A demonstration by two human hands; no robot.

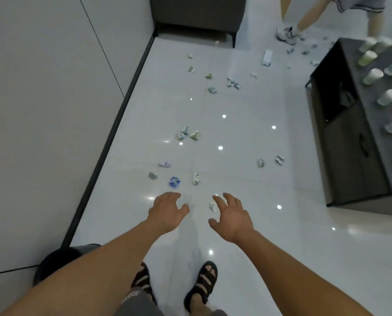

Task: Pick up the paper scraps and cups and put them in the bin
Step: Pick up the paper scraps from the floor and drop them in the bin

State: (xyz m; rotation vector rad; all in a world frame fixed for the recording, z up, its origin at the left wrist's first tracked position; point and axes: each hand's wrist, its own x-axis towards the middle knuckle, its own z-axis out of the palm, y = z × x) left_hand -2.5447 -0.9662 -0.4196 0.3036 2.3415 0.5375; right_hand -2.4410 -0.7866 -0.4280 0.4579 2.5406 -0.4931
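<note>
Left hand (pixel 167 209): fingers loosely spread, empty; blue scrap (pixel 174 181) just ahead. Right hand (pixel 232 215): likewise spread, empty; white scrap (pixel 212 206) at its fingertips, contact unclear. Cups (pixel 372 76): on the table (pixel 347 53), well right of the right hand. Bin (pixel 53 263): behind the left hand, beside the forearm. Risk: light scraps may skid on the glossy floor (pixel 236 133) under a shallow pinch; a backward drop could miss the bin.

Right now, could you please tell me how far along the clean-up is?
Barely begun, it seems. Nothing shows as done; the bin cannot be seen into. The left hand and right hand are open and empty, the right one beside a white scrap. Left: many scraps across the floor, and cups on the cabinet.
</note>
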